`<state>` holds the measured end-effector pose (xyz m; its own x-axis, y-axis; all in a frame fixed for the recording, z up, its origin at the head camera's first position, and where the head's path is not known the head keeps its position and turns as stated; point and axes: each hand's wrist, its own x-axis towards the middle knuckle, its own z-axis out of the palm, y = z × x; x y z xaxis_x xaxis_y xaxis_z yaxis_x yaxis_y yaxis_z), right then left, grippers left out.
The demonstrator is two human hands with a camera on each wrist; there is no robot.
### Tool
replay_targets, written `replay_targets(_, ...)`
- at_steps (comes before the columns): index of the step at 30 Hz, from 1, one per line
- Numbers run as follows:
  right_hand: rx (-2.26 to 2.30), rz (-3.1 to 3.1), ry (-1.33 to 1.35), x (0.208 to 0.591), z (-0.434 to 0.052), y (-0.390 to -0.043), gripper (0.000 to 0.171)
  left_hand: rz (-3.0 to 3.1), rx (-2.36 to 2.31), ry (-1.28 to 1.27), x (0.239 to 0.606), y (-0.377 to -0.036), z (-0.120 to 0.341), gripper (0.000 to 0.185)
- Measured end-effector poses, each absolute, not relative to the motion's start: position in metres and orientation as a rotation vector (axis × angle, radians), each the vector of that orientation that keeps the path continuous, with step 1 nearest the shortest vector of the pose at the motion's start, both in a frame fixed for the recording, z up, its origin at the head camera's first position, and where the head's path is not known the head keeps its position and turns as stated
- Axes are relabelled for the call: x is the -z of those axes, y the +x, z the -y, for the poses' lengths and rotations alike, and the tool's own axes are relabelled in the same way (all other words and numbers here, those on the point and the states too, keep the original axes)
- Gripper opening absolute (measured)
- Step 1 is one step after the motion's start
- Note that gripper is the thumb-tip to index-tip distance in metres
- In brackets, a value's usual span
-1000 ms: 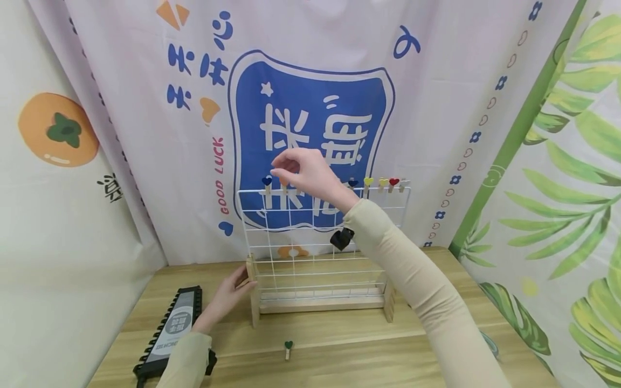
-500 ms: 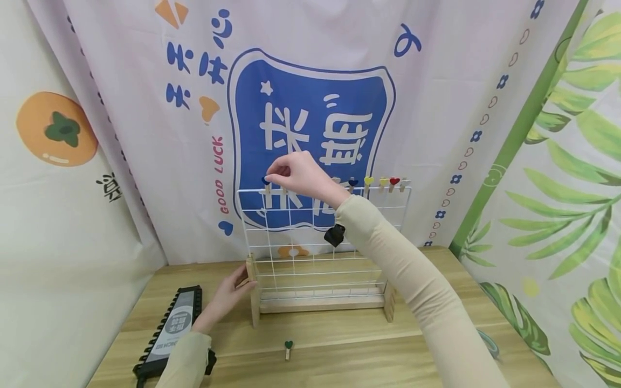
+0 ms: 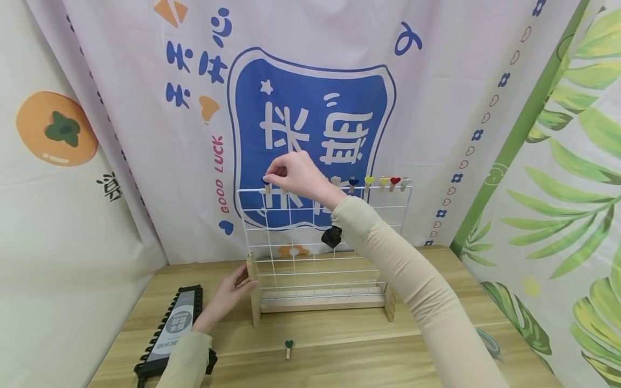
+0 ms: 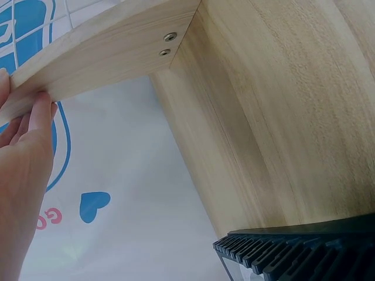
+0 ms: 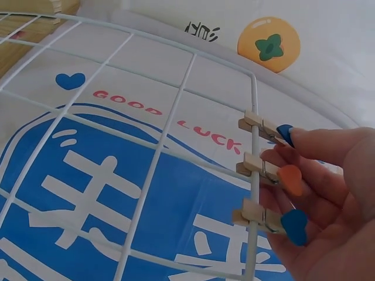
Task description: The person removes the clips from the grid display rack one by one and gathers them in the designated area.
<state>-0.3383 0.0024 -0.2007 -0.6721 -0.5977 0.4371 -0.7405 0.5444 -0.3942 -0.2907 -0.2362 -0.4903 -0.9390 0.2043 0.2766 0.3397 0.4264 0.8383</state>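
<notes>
Clips [image 3: 368,182] line the grid [image 3: 314,260], seemingly nearly done; right hand [image 3: 299,175] pinches the end blue clip [image 5: 285,134], left hand [image 3: 230,295] grips the post [image 3: 254,304]. One green clip [image 3: 289,345] lies unplaced on the table [image 3: 359,353].

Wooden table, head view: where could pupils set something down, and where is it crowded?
Bare: the table in front of the grid rack, between the green clip and right sleeve; also between that clip and the left sleeve. Crowded: the rack's left post, held by the left grip near the black object.
</notes>
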Motion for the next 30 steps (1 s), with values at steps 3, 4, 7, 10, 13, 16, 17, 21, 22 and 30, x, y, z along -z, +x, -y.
replay_targets(3, -0.836, 2.514, 1.112, 0.201, -0.002, -0.337, 0.017, 2.544, 1.546, -0.475, 0.490, -0.291, 0.236, 0.062)
replay_targets(4, -0.840, 2.504, 1.109, 0.201, -0.002, -0.337, 0.017, 2.548, 1.543, -0.476, 0.490, -0.291, 0.236, 0.062)
replay_targets(7, -0.847, 2.469, 1.093, 0.201, -0.002, -0.335, 0.016, 2.554, 1.553, -0.466, 0.489, -0.291, 0.236, 0.062)
replay_targets(10, -0.869, 2.435, 1.066, 0.202, -0.002, -0.334, 0.015, 2.562, 1.551, -0.472, 0.488, -0.291, 0.236, 0.063)
replay_targets(13, -0.895, 2.408, 1.047, 0.201, -0.002, -0.333, 0.015, 2.568, 1.551, -0.471, 0.488, -0.291, 0.236, 0.064)
replay_targets(16, -0.908, 2.389, 1.044, 0.201, -0.004, -0.332, 0.015, 2.574, 1.555, -0.468, 0.488, -0.291, 0.236, 0.064)
replay_targets(17, -0.912, 2.383, 1.044, 0.201, -0.004, -0.331, 0.016, 2.575, 1.558, -0.466, 0.488, -0.290, 0.236, 0.064)
replay_targets(21, -0.963, 2.350, 1.042, 0.201, -0.007, -0.330, 0.017, 2.570, 1.570, -0.465, 0.488, -0.290, 0.236, 0.064)
replay_targets(22, -0.979, 2.339, 1.042, 0.201, -0.008, -0.329, 0.017, 2.568, 1.571, -0.466, 0.488, -0.290, 0.236, 0.064)
replay_targets(30, -1.037, 2.242, 1.068, 0.207, -0.017, -0.322, 0.017, 2.573, 1.556, -0.460, 0.487, -0.289, 0.234, 0.061)
